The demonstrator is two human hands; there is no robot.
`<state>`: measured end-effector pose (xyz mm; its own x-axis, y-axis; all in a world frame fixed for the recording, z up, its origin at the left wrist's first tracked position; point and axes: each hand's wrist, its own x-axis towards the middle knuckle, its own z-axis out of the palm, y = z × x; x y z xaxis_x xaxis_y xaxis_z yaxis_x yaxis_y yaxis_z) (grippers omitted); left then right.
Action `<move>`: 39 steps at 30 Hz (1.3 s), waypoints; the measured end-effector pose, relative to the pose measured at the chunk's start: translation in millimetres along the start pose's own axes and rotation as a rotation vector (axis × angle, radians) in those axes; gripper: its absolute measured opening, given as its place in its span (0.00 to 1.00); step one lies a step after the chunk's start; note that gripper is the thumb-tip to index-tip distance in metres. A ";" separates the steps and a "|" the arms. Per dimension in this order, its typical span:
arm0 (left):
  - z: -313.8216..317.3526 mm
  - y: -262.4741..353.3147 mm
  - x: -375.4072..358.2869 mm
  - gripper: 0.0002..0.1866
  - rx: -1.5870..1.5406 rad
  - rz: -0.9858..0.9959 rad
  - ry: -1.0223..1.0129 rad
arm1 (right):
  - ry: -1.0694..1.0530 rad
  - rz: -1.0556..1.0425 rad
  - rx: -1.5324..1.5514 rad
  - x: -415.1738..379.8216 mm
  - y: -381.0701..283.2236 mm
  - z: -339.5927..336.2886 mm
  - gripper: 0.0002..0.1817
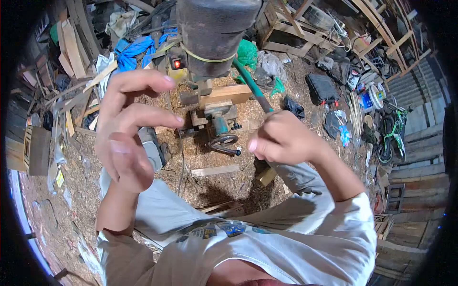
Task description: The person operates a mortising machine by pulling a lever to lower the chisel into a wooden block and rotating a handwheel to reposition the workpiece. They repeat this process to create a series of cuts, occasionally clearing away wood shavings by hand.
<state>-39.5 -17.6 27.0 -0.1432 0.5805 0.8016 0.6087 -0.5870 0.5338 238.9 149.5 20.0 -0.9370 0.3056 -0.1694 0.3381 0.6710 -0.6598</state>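
My left hand (126, 124) is raised at the left of a dark machine head (212, 35), fingers apart and curved, with nothing in them. Near its fingertips, a red light glows on a switch box (177, 63). My right hand (286, 136) is closed round the lower end of a green lever (253, 86) that slants down from the machine. Beneath the head, a block of wood (226, 94) sits at a vise (220, 125) with a dark handwheel (224, 143). The tool tip under the head is hard to make out.
Wood chips cover the floor, where a short wooden strip (215, 170) lies before the machine. Blue plastic (136, 52) and planks (71, 45) are heaped at the left. A black case (322, 89) and a small green bike (393, 131) are at the right.
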 end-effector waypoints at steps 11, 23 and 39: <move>-25.1 0.8 -5.8 0.42 -0.027 -0.151 -0.204 | -0.278 -0.361 -0.560 3.7 46.2 76.2 0.32; -24.0 -5.3 -11.0 0.45 -0.073 -0.106 -0.209 | 0.137 -0.573 -0.612 46.8 209.1 237.9 0.23; 20.2 -5.1 -13.6 0.33 -0.138 -0.022 -0.111 | 0.413 -0.056 0.502 -28.8 10.5 24.7 0.37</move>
<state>-24.9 -11.2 7.9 -0.0637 0.6486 0.7585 0.4922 -0.6407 0.5892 267.2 131.0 -0.1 -0.8073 0.5808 0.1049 0.1133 0.3270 -0.9382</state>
